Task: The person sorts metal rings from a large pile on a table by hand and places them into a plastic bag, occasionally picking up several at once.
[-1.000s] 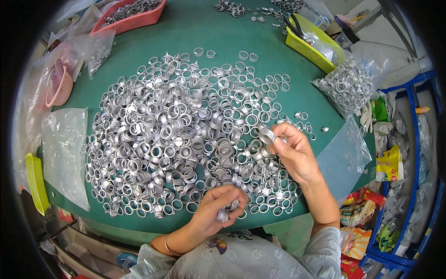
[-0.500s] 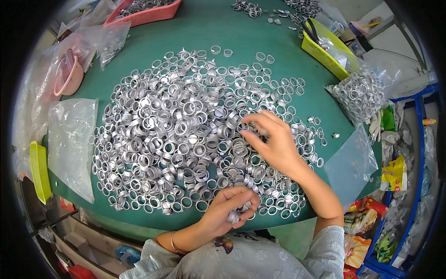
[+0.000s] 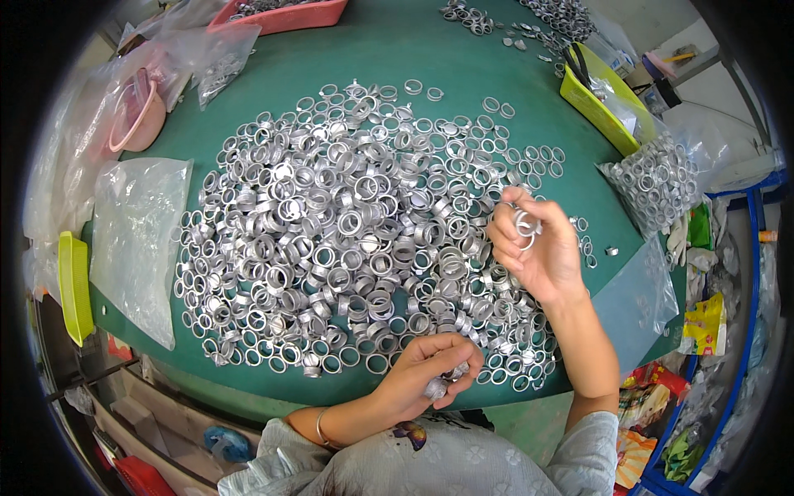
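A wide heap of silver metal rings [image 3: 331, 215] covers the middle of the green table, with single rings scattered around its edge. At the near edge of the heap, my left hand [image 3: 426, 372] is curled closed around several small silver metal pieces, which show between thumb and fingers. My right hand [image 3: 542, 256] is raised over the heap's right side, palm turned up. Its bent fingers hold a couple of silver rings [image 3: 527, 229] against the palm.
Clear plastic bags [image 3: 141, 248] lie at the left, near a pink basin [image 3: 139, 120] and a green basket [image 3: 74, 289]. A red tray [image 3: 285, 18] stands at the back. On the right are a yellow-green basket [image 3: 604, 107], a bag of rings [image 3: 653, 186] and a blue shelf frame [image 3: 748, 331].
My right hand has moved right from the heap and turned palm up, now with rings in it. The left hand stays closed on its pieces. The whole view has shifted slightly.
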A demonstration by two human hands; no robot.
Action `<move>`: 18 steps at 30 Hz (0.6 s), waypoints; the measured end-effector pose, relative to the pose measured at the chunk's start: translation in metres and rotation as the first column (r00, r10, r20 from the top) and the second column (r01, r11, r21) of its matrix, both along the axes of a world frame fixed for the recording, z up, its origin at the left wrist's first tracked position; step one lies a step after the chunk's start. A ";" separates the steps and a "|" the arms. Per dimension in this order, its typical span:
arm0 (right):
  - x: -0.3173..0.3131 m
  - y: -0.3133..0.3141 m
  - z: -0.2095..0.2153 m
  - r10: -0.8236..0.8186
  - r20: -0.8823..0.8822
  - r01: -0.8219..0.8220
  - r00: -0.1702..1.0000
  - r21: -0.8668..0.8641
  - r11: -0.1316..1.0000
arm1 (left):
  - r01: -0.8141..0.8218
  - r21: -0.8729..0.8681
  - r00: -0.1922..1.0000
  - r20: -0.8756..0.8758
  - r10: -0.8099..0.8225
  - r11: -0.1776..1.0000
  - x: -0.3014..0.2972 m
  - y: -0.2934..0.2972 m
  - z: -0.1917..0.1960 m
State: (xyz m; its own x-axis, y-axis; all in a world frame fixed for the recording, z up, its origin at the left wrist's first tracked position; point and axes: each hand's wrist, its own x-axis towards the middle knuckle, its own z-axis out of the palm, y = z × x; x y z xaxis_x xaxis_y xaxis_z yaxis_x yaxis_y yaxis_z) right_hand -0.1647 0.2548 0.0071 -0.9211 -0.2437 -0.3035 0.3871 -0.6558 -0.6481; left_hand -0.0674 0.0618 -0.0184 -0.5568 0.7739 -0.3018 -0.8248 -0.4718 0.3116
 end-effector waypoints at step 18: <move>-0.031 -0.057 -0.022 0.511 -0.226 0.205 0.829 0.974 0.098 | -0.041 0.015 0.999 -0.001 0.041 0.999 0.000 -0.004 0.004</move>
State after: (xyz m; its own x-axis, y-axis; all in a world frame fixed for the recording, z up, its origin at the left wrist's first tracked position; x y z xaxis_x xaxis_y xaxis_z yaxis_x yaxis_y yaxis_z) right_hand -0.1953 0.1979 -0.0153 -0.9716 -0.2357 -0.0219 -0.1506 0.6870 -0.7109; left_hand -0.0675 0.0579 -0.0139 -0.5885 0.7548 -0.2896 -0.8042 -0.5098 0.3057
